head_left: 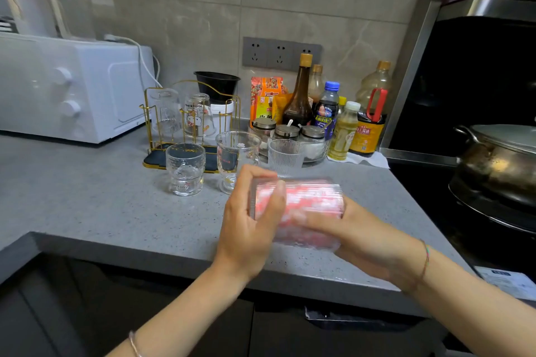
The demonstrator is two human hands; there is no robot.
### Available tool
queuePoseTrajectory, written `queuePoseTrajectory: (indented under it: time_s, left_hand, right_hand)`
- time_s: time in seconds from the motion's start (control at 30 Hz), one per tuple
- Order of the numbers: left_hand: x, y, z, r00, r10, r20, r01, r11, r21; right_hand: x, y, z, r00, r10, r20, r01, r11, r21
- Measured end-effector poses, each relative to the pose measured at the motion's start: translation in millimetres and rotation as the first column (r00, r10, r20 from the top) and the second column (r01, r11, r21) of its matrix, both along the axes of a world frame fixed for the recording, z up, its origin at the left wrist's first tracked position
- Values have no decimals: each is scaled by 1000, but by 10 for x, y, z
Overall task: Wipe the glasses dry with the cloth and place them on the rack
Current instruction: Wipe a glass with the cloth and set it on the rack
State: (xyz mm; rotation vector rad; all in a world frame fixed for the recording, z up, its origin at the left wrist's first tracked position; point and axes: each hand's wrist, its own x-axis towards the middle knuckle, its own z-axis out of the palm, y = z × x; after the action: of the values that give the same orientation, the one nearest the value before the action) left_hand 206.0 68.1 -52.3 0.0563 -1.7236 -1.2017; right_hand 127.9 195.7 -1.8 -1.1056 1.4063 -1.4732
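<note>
My left hand (249, 229) is curled round the left end of a ribbed glass (313, 187), thumb on the near side and fingers hooked over the top. The glass is held sideways in the air, above the front part of the counter (101, 206). A pink-and-white cloth (304, 238) fills it and bulges out below. My right hand (371, 238) comes in from the right, back of the hand up, and presses against the glass's right end and near side. Blur hides its fingers, so I cannot tell whether they pinch the cloth or only cup it.

Both wrists cross the counter's front edge. Open grey surface lies to the left of my hands, out to where the counter's edge turns a corner.

Three glasses stand upright just behind my hands: a rounded one (185, 168), a taller one (235, 159) and a ribbed one (285, 156). Behind them is the gold wire rack (149, 124), with two glasses (200, 116) upside down on it. A white oven (72, 87) closes the left side and bottles (327, 110) crowd the wall. To the right, the counter ends at a dark hob with a metal pot (499, 162).
</note>
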Motion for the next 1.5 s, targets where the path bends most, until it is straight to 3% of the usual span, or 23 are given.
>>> queuePoseTrajectory:
  time_s: [0.1, 0.17, 0.3, 0.4, 0.43, 0.53, 0.7, 0.83, 0.93, 1.07, 1.23, 1.3, 1.37, 1.43, 1.5]
  left_hand:
    - [-5, -47, 0, 998, -38, -49, 30, 987, -159]
    - [-1, -44, 20, 996, -94, 5, 94, 990, -105]
    - [36, -32, 81, 939, -267, 217, 225, 954, 199]
    - [40, -53, 111, 783, -588, 204, 354, 691, 630]
    - [46, -35, 129, 764, -614, 197, 350, 651, 673]
    - [9, 19, 128, 828, -522, 204, 259, 678, 688]
    - [-38, 37, 115, 914, -386, 127, 217, 728, 651]
    - [-1, 24, 104, 960, -253, 121, 182, 889, 419]
    - [13, 18, 65, 972, -212, 97, 186, 956, 229]
    - [34, -17, 57, 974, -221, 59, 220, 975, 25]
    - [41, -65, 92, 969, -191, 158, 206, 975, -84]
    - [25, -78, 97, 944, -196, 264, 209, 978, -22]
    - [10, -91, 87, 887, -280, 367, 246, 960, 136]
    - [20, -80, 124, 791, -481, 379, 293, 840, 456]
    - [40, -35, 166, 758, -574, 310, 288, 721, 630]
  right_hand:
    - [-34, 43, 81, 998, 53, 44, -53, 998, -15]
    - [-43, 52, 114, 999, 44, 14, -44, 999, -23]
    - [-102, 58, 177, 984, 5, -176, 1, 999, 32]
    - [-113, 54, 202, 944, -1, -329, 41, 993, 114]
    - [-109, 49, 193, 940, -6, -342, 50, 992, 120]
    - [-81, 14, 150, 942, -97, -322, 124, 990, 63]
    - [-47, -16, 85, 919, -293, -264, 292, 955, -42]
    - [-70, 5, 157, 960, -163, -229, 176, 984, 40]
    - [-109, 15, 161, 992, -24, -120, 28, 999, 31]
    - [-119, 63, 145, 994, 104, -44, -105, 994, -22]
    - [-126, 53, 124, 996, -1, -87, -3, 999, -47]
    - [-133, 54, 130, 997, -29, -74, 25, 998, -52]
    - [-129, 68, 149, 985, -73, -157, 69, 997, -32]
    - [-116, 72, 146, 950, -110, -292, 111, 994, -16]
    - [-112, 63, 105, 920, -125, -372, 127, 992, -19]
